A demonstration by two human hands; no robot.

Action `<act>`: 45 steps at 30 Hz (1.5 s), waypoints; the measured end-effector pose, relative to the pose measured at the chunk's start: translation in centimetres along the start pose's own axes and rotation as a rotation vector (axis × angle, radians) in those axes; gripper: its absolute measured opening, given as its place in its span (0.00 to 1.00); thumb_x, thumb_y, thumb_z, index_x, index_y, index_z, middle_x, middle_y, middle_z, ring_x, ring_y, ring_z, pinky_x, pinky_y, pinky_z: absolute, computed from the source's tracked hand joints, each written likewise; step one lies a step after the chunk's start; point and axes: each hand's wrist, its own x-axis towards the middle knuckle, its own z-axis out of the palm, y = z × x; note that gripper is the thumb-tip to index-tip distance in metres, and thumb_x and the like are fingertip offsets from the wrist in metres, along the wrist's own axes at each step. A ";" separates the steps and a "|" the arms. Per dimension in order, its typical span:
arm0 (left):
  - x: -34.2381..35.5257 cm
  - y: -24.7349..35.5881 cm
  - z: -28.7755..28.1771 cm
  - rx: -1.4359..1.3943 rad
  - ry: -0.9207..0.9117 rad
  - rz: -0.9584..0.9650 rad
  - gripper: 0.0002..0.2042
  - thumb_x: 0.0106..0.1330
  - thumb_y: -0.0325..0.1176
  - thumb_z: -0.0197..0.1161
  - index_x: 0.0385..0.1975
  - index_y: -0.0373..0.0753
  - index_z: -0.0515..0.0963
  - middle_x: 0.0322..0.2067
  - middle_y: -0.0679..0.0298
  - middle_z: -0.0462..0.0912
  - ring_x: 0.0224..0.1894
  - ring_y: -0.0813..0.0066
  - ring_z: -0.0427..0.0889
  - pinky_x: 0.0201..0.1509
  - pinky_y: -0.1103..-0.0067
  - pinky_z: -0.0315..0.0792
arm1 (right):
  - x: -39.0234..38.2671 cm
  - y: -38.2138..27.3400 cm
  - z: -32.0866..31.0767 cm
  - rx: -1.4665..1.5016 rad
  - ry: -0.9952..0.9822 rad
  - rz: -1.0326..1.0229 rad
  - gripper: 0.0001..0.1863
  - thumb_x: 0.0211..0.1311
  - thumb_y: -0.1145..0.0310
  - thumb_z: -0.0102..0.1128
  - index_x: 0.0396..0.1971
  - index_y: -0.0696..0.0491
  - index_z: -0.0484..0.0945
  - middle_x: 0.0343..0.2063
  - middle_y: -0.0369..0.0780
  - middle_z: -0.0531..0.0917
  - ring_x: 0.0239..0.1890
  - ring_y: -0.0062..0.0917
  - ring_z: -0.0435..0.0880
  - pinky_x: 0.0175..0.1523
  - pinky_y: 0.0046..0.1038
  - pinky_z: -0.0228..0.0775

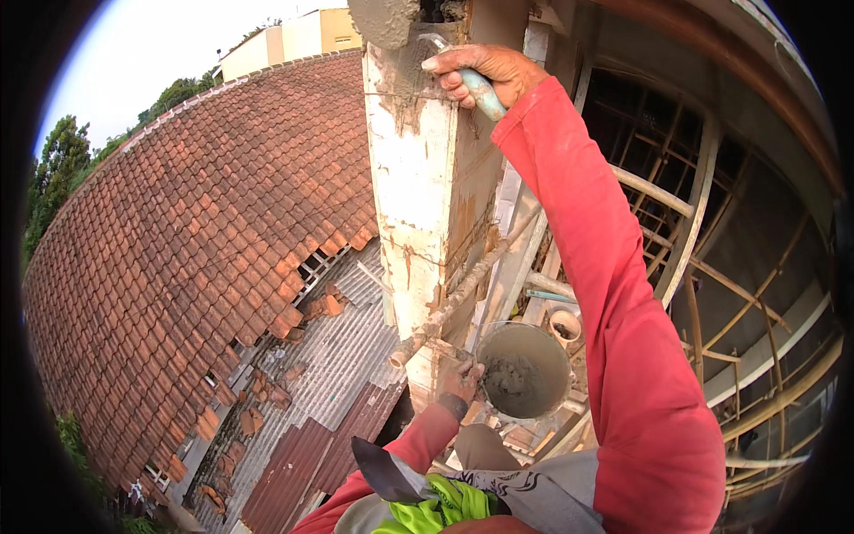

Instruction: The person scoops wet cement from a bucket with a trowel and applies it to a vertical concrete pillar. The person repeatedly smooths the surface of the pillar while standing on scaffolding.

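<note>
My right hand (485,71) is closed round the pale blue-green handle of a trowel (481,93). The trowel's bent metal neck reaches left, toward a grey, mortar-covered rounded shape at the top edge. Wet grey mortar (402,76) is smeared on the upper face of a pale column (405,169) just below it. Lower down, my left hand (461,381) is at the left rim of a bucket (525,369), its fingers curled there and partly hidden. Grey mortar lies inside the bucket.
A bamboo pole (463,289) slants past the column, beside the bucket. A small round container (564,327) stands right of the bucket. Bamboo scaffolding (685,240) fills the right. Far below on the left are a tiled roof (205,205) and corrugated metal sheets (329,356).
</note>
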 end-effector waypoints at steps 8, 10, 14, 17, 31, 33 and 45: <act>-1.3 4.2 -1.4 -0.036 -0.019 -0.011 0.16 0.76 0.40 0.64 0.52 0.33 0.85 0.32 0.63 0.86 0.36 0.79 0.78 0.44 0.74 0.75 | -21.6 9.3 0.1 -0.005 0.538 0.023 0.10 0.62 0.72 0.74 0.35 0.52 0.78 0.19 0.28 0.74 0.17 0.10 0.70 0.20 0.17 0.61; -0.9 4.5 -0.8 -0.024 -0.035 0.012 0.16 0.76 0.40 0.64 0.51 0.33 0.85 0.32 0.62 0.86 0.36 0.79 0.77 0.44 0.74 0.75 | -28.5 13.4 -0.1 -0.047 0.639 0.197 0.08 0.65 0.70 0.71 0.38 0.53 0.80 0.19 0.27 0.73 0.18 0.12 0.71 0.23 0.18 0.63; 1.5 2.6 0.3 0.047 -0.094 0.101 0.15 0.77 0.39 0.63 0.47 0.30 0.84 0.33 0.62 0.85 0.38 0.79 0.77 0.44 0.75 0.75 | -39.8 20.4 2.6 -0.474 0.731 0.418 0.16 0.76 0.62 0.59 0.54 0.57 0.80 0.28 0.32 0.76 0.30 0.15 0.73 0.38 0.20 0.64; 3.2 -0.1 1.2 -0.209 -0.166 0.018 0.18 0.76 0.38 0.65 0.52 0.27 0.82 0.39 0.58 0.87 0.43 0.76 0.82 0.48 0.75 0.77 | -44.4 22.9 4.7 -0.200 0.585 0.735 0.19 0.72 0.66 0.61 0.58 0.55 0.71 0.34 0.38 0.80 0.36 0.20 0.81 0.35 0.26 0.76; 5.1 9.6 4.4 0.335 -0.276 0.481 0.17 0.73 0.35 0.65 0.56 0.32 0.82 0.50 0.44 0.87 0.52 0.48 0.88 0.56 0.66 0.80 | -42.5 30.8 5.3 -1.445 -0.123 0.815 0.30 0.65 0.64 0.62 0.64 0.64 0.71 0.31 0.49 0.88 0.36 0.39 0.90 0.35 0.37 0.81; 3.5 11.2 5.2 0.289 -0.281 0.490 0.17 0.73 0.35 0.65 0.55 0.31 0.83 0.49 0.42 0.87 0.51 0.47 0.88 0.55 0.65 0.80 | -42.5 31.5 3.4 -1.463 0.024 0.881 0.32 0.65 0.63 0.62 0.65 0.65 0.70 0.32 0.50 0.88 0.38 0.40 0.91 0.35 0.39 0.81; 2.9 11.8 5.6 0.273 -0.308 0.444 0.18 0.74 0.36 0.63 0.60 0.37 0.82 0.45 0.47 0.88 0.46 0.51 0.89 0.52 0.66 0.79 | -47.3 34.3 8.3 -1.372 0.026 0.825 0.26 0.60 0.70 0.61 0.57 0.66 0.72 0.37 0.57 0.86 0.37 0.51 0.89 0.43 0.48 0.83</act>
